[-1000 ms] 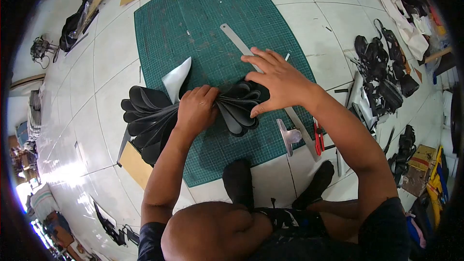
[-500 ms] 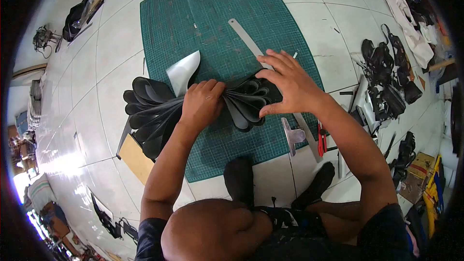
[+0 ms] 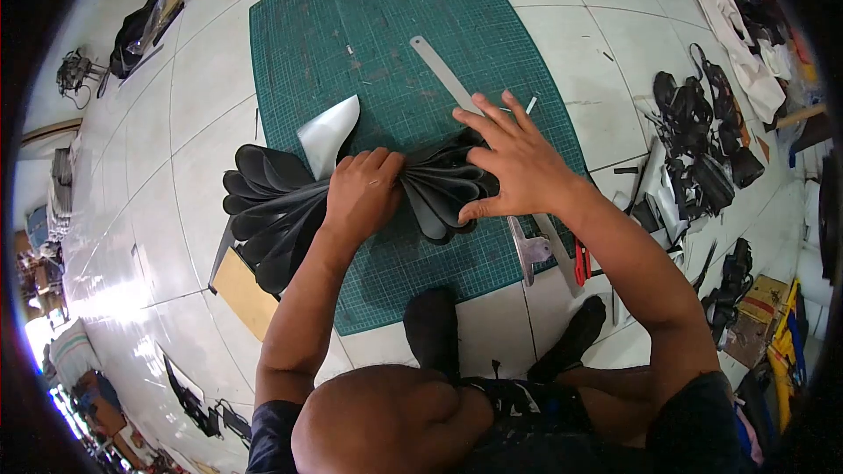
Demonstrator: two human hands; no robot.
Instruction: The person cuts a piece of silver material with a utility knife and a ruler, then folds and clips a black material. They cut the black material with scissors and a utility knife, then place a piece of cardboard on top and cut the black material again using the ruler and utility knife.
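A bundle of black, thin, sheet-like pieces [image 3: 272,211] is gathered at its middle, with rounded ends fanning out on both sides. My left hand [image 3: 362,195] is closed around that narrow middle. Beside the bundle's right end, my right hand [image 3: 518,167] is open with its fingers spread; its thumb overlaps the edge of the fan, and contact is hard to tell. One piece with a pale underside [image 3: 328,136] sticks up behind my left hand. Beneath everything lies a green cutting mat [image 3: 395,276].
A steel ruler [image 3: 439,68] lies on the mat, partly behind my right hand. Near the mat's right edge are a pale, clip-like piece [image 3: 532,251] and a red-handled tool [image 3: 580,265]. Tan board [image 3: 244,294] lies at left, and black straps and parts [image 3: 702,145] are heaped at right.
My right hand has moved slightly left, closer over the bundle's right end, its fingers still spread. My left hand keeps its hold on the middle.
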